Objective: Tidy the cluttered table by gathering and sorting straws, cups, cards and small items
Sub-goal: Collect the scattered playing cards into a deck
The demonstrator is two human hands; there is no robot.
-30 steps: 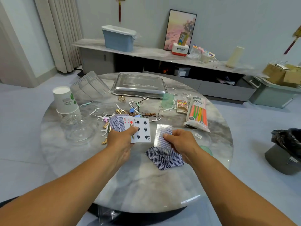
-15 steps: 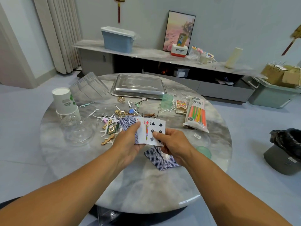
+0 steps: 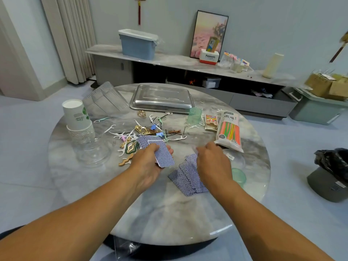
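Note:
My left hand (image 3: 148,164) holds a stack of playing cards (image 3: 163,154) with their blue backs up, above the round marble table (image 3: 162,219). Several more blue-backed cards (image 3: 186,178) lie fanned on the table just right of it. My right hand (image 3: 212,162) hovers over their far end with its fingers curled down; whether it pinches a card is hidden. A pack of coloured straws (image 3: 230,131) lies right of that hand. Stacked paper cups (image 3: 77,119) stand at the table's left. Floss picks, hair clips and pins (image 3: 148,131) are scattered beyond my left hand.
A steel tray (image 3: 162,99) sits upside down at the table's far side, clear plastic cups (image 3: 105,98) lying left of it. A clear bowl (image 3: 92,153), a green cup (image 3: 194,115) and a green lid (image 3: 239,176) are also on the table. A black-lined bin (image 3: 331,174) stands on the floor at right.
The face-up fan of cards in my left hand has been closed and turned blue side up. My right hand has left that stack and moved right, over the cards on the table.

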